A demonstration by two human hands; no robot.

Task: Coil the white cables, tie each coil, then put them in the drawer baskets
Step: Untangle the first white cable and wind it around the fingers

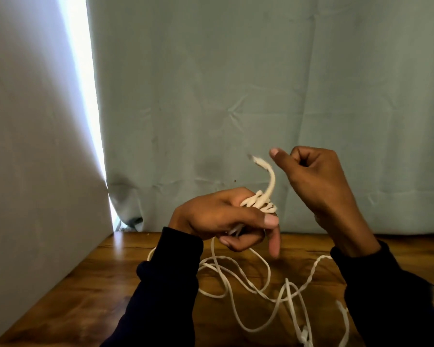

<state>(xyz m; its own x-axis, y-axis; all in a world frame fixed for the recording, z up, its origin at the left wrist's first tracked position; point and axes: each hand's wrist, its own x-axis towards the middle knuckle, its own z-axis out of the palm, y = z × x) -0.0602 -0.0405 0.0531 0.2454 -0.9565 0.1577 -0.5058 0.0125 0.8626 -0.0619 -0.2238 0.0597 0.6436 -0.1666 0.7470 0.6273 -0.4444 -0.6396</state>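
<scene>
Behind, a curtain (pixel 261 96) hangs over the wooden table (pixel 90 291), where loose white cable (pixel 238 279) sprawls. Above it the left hand (pixel 218 219) grips a small coil (pixel 258 202), its end sticking up; the right hand (pixel 311 176) is curled, holding nothing.

You will find nothing to read here: no text, label, brand, number or sign shows on any surface in the head view.
</scene>
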